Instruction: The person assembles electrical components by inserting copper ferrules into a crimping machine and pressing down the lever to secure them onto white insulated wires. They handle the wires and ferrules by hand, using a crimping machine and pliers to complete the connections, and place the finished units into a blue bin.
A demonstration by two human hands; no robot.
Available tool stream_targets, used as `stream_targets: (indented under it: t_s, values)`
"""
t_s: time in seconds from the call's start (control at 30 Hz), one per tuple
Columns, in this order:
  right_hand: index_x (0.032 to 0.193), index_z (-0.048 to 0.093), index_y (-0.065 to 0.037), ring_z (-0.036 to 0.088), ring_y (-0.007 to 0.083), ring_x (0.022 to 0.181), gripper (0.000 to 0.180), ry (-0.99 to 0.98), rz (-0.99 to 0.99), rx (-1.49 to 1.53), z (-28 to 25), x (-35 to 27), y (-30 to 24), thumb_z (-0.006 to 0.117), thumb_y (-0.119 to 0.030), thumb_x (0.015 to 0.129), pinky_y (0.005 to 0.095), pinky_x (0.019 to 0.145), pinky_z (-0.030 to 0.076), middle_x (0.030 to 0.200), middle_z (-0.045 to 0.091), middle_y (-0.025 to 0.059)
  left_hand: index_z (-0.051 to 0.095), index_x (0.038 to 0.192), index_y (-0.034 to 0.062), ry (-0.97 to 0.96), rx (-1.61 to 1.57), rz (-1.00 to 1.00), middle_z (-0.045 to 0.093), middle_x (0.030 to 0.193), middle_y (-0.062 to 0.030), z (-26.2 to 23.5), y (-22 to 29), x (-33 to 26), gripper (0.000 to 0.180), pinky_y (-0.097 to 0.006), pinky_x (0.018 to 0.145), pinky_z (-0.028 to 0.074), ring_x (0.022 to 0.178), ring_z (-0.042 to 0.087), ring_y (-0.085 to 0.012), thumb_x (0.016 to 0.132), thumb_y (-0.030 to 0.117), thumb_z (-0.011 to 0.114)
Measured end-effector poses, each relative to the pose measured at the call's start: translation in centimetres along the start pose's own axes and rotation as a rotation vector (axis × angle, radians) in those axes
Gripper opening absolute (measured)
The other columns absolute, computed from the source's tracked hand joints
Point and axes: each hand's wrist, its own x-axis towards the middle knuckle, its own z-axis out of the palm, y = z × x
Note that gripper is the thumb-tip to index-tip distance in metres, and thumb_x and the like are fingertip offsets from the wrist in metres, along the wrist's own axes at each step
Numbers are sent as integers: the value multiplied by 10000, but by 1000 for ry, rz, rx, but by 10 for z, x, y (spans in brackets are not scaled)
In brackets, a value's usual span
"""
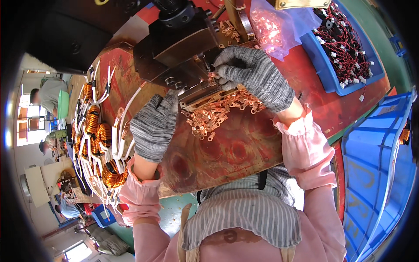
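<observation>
At the dark metal press, my gloved right hand pinches a small copper cable lug beside the tooling. My gloved left hand is closed just left of the tooling; a short white wire end shows at its fingertips, and the rest of that wire is hidden by the glove. Loose copper lugs lie heaped on the table directly below the press, between my hands. Copper-wound coils with thick white leads are bunched left of my left hand.
The red, worn tabletop runs beneath everything. A clear bag of copper lugs lies at the back right. Beside it, a blue bin holds red-and-black wires with white connectors. Blue crates stand at the right. Other people are in the background at left.
</observation>
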Motion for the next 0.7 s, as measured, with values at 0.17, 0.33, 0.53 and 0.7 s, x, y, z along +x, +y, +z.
stream_targets:
  t_s: [0.17,0.33,0.53,0.7]
  values:
    - [977,592,23,638,158,724,150,27,-8,19,2,5,3,606,-40,842,258,646,558,843,635,95,640,1042,144,38,-132,-34,609,817,-91,0,-1,0,227,-372,524,476,622,591,-266,834,217,587]
    - [947,611,19,636,143,631,138,89,-78,-70,4,7,7,627,-29,818,257,575,529,785,648,94,629,1061,93,77,-118,52,641,917,-139,-3,-3,0,258,-381,611,507,739,625,-292,822,186,595]
    - [992,608,2,605,103,681,165,73,-108,-196,3,9,10,611,-95,858,232,614,520,800,639,53,627,1047,72,43,-107,44,651,975,-94,-4,-3,0,249,-384,663,517,849,628,-299,820,167,589]
    - [928,621,-22,596,114,677,169,291,-271,-293,1,9,15,675,-100,788,257,616,492,756,637,65,629,1037,68,30,-129,37,651,1001,-87,-4,-2,0,241,-389,687,519,870,628,-304,819,164,587]
